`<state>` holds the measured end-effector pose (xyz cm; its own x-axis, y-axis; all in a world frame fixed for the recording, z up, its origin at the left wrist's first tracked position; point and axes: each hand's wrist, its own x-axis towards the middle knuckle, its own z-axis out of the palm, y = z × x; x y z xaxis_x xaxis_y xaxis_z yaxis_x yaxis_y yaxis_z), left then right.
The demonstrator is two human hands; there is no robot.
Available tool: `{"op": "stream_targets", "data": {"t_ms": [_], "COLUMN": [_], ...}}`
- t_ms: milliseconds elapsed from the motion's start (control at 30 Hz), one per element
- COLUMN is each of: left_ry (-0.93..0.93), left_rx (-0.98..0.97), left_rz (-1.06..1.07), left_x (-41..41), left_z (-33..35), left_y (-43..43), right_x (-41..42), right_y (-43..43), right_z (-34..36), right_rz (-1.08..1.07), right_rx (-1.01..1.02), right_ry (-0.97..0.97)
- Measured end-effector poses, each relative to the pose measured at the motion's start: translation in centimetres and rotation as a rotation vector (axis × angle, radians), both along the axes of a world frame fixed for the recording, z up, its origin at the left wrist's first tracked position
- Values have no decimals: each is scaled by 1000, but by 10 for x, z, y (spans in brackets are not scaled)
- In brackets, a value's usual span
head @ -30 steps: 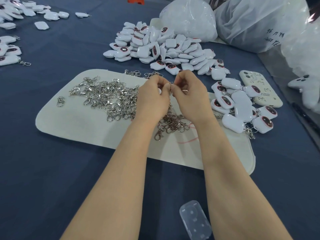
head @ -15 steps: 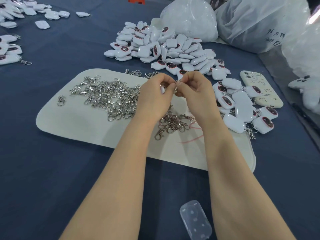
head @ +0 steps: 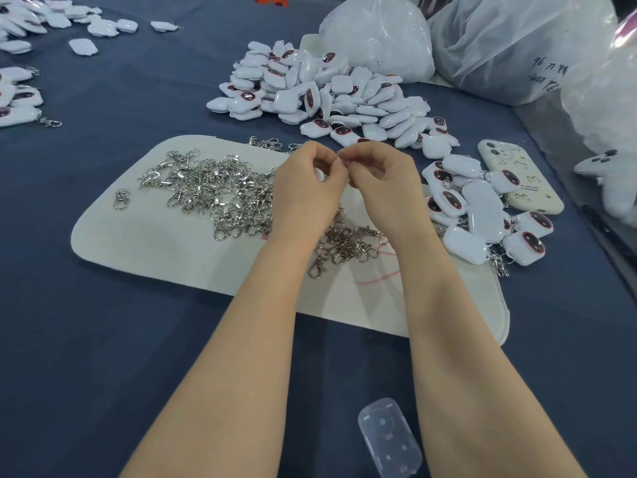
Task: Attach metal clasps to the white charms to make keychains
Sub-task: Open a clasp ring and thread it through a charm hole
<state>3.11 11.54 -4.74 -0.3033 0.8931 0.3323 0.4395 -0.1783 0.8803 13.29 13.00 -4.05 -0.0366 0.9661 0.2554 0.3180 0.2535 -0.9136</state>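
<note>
Both hands meet above the far edge of the cream mat (head: 155, 243), fingertips almost touching. The left hand (head: 306, 188) has its fingers (head: 325, 157) curled in and clamped on a white charm (head: 320, 174), of which only a sliver shows under the thumb. The right hand (head: 382, 188) has its fingers (head: 356, 159) curled too, pinching a silvery piece (head: 340, 155) right at the point where the two sets of fingertips come together. It is too small to tell whether it is a ring or a whole clasp.

Just left of the left fingers, and partly behind that hand, a loose heap of metal clasps (head: 213, 198) lies on the mat, with a single clasp (head: 121, 199) well apart at its left end. Below the fingers, between the wrists, lies a smaller cluster of clasps (head: 344, 244), and beside it a pink thread (head: 379, 274).

Beyond the fingers a pile of white charms (head: 327, 94) lies on the dark blue worktop (head: 86, 339), and behind that stand clear plastic bags (head: 379, 36). To the right of the right fingers lie finished keychains (head: 482, 215), charms with clasps on them, overlapping the mat's right edge. Just past them lies a phone (head: 517, 177) in a pale case. Far left of the fingers lie more charms (head: 20, 98), some with clasps. Near the elbows a clear plastic case (head: 389, 438) lies flat on the worktop.
</note>
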Motion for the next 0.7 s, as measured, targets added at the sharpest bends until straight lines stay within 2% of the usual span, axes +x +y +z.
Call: {"op": "stream_targets", "data": {"t_ms": [167, 333, 567, 700], "left_ry": [-140, -253, -104, -85], "left_rx": [-29, -61, -89, -110], "left_rz": [-51, -68, -58, -41], "left_x": [-3, -3, -3, -4], "left_z": [2, 2, -3, -3], "left_y": [0, 2, 4, 6], "right_x": [0, 0, -1, -1], "right_y": [-1, 1, 2, 0], "right_z": [2, -1, -2, -1], "right_rz": [64, -8, -22, 3], "right_rx": [-17, 10, 53, 53], "right_ry": [-4, -31, -117, -120]}}
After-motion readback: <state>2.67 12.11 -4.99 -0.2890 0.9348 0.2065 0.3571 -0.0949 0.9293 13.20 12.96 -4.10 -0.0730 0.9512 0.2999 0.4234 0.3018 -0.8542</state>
